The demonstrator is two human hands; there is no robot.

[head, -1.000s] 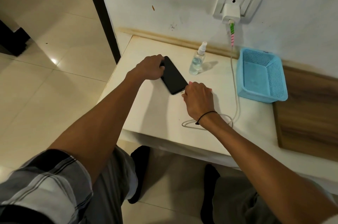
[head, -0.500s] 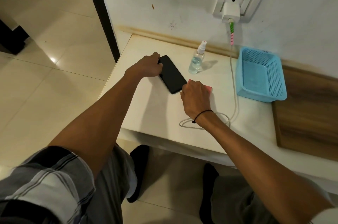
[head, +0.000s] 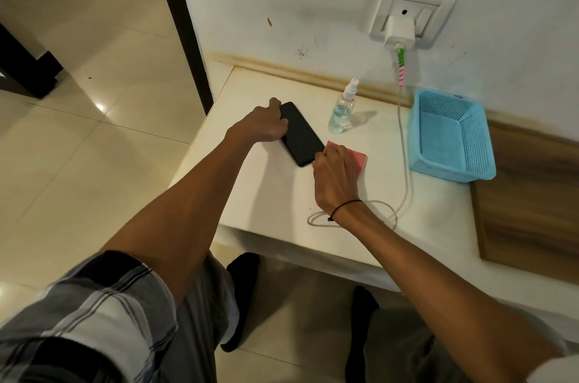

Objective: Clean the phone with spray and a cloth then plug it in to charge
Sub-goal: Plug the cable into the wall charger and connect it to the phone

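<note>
1. Head view, the only view: the phone [head: 301,134] lies flat and screen-up on the white table [head: 269,194], slanted, its far end toward the wall.
2. The left hand [head: 261,127] is curled around the phone's far left edge, fingers together against it, pinning it in place.
3. Now the change: a second ago the right hand [head: 335,174] covered nearly all of the pink cloth [head: 358,158] at the phone's near corner; now the cloth shows plainly beside that corner, flat on the table, with the hand pressed on top of it.
4. Whether the right fingers are pinching the cloth or just resting on it, I cannot tell; they are hidden behind the back of the hand.
5. My read: the wipe has run off the near end of the screen, so the cleaning looks close to finished.
6. The spray bottle [head: 343,110] stands upright just beyond the phone, untouched.
7. The charger [head: 400,32] sits in the wall socket [head: 413,14], and its cable [head: 405,163] drops down past the blue basket [head: 451,135] and loops on the table behind the right wrist.
8. The cable's free end is not plugged into the phone, so charging is not yet done.
</note>
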